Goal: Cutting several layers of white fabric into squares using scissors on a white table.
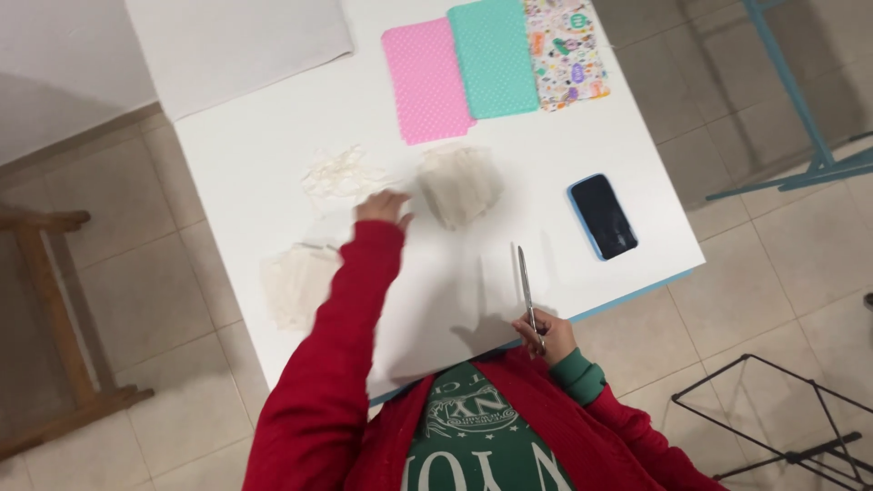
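Two hands work over the white table point(273, 155): the left hand point(383, 207) reaches forward with its fingers loosely spread and closed on nothing, though blur makes their exact spread hard to tell, while the right hand point(546, 335) stays near the table's front edge, fingers wrapped round the handles of the scissors point(526, 289), whose closed blades point away from the body. Just beyond the left fingertips, to their right, sits a stack of cream cloth pieces point(459, 185); a tangle of thin pale strips point(343, 175) lies just past them on the other side, and another cream pile point(298, 282) rests back beside the red sleeve. Judging from this, picking one piece cleanly calls for pinching only the top layer at a corner, keeping the blades shut and low until the cloth lies flat. A dark phone point(603, 216) lies well apart.
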